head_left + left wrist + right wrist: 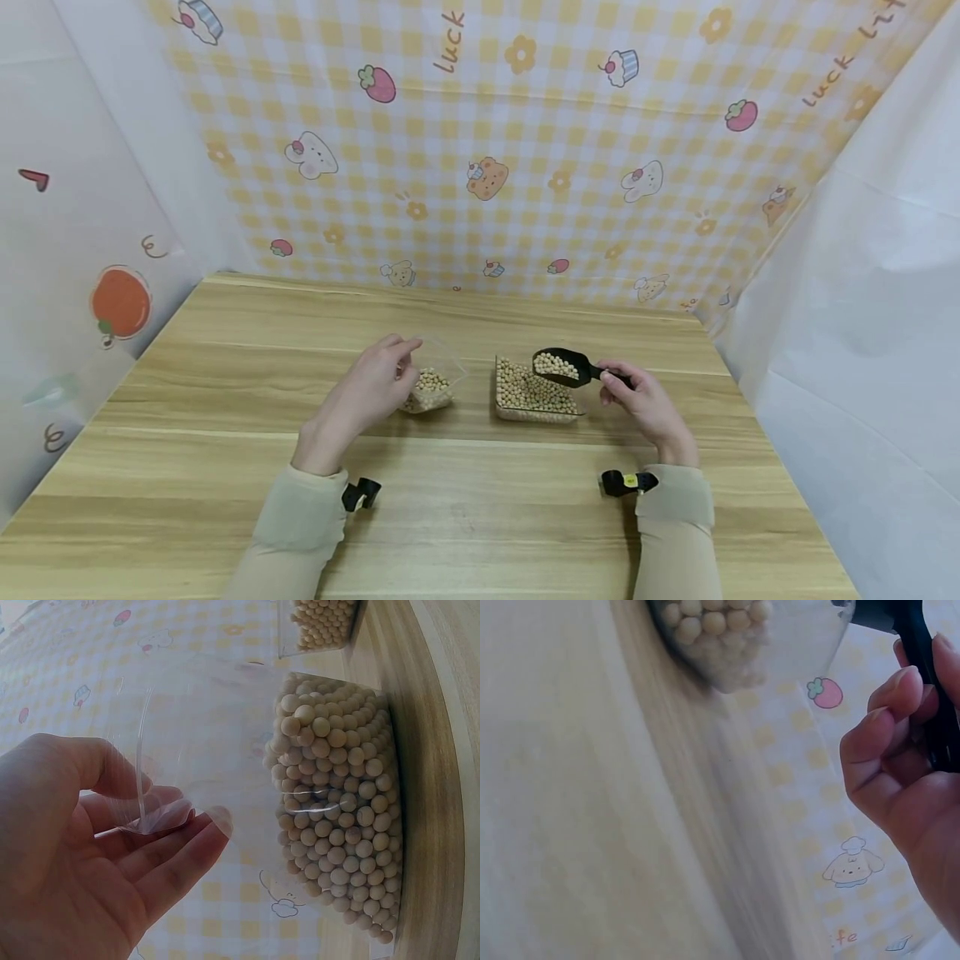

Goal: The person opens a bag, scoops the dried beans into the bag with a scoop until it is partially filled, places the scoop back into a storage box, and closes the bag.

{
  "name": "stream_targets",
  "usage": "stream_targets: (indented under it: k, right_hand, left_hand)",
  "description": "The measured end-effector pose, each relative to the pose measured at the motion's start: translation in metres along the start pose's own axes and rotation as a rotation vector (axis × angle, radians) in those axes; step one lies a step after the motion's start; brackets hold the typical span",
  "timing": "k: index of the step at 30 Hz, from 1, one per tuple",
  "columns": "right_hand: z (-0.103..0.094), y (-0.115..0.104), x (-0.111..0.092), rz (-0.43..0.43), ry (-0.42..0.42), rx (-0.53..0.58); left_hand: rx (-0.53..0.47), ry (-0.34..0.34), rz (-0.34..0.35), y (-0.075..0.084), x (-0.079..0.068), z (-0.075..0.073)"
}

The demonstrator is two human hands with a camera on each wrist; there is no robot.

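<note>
My left hand [378, 377] pinches the upper edge of a clear plastic bag [217, 735] between thumb and fingers. Round pale beans [337, 825] fill the lower part of the bag, which stands on the table left of the box. In my right hand [637, 402] is the handle of a black scoop [576, 367], gripped by the fingers. The scoop carries a heap of the same beans [553, 364] and is held over the back right part of a clear rectangular box [537, 417]. More beans [525, 387] lie inside that box.
The wood-grain table [465, 508] stretches out around the bag and box. Behind it hangs a yellow checked cloth [517, 217] with cartoon prints. White sheets [862, 317] close off both sides. A small black device [628, 482] sits at each wrist.
</note>
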State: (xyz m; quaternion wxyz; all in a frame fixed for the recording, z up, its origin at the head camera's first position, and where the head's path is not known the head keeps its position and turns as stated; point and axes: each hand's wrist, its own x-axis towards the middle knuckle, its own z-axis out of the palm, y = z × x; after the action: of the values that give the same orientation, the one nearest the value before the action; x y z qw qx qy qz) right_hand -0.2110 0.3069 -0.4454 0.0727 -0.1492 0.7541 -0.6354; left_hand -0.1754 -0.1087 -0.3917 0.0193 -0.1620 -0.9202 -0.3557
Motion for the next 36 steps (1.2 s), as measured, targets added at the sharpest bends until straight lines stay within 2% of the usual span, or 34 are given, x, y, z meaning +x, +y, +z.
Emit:
stream_targets:
  k: [6, 12, 24, 30, 36]
  right_hand:
    - [0.001, -0.009, 0.001, -0.03, 0.002, 0.059]
    - [0.01, -0.022, 0.002, -0.074, 0.008, 0.06]
    - [0.042, -0.059, 0.01, -0.146, 0.007, -0.09]
    - [0.062, -0.069, 0.015, -0.178, 0.006, -0.146]
    - [0.086, -0.073, 0.022, -0.183, -0.033, -0.173]
  left_hand:
    - [-0.006, 0.004, -0.001, 0.0, -0.001, -0.001]
    - [-0.007, 0.004, -0.003, -0.001, -0.001, -0.001]
    - [-0.001, 0.01, 0.006, -0.001, -0.001, -0.002]
    - [0.008, 0.012, 0.01, -0.001, 0.0, -0.002]
    - [0.008, 0.006, 0.012, 0.0, 0.0, -0.002]
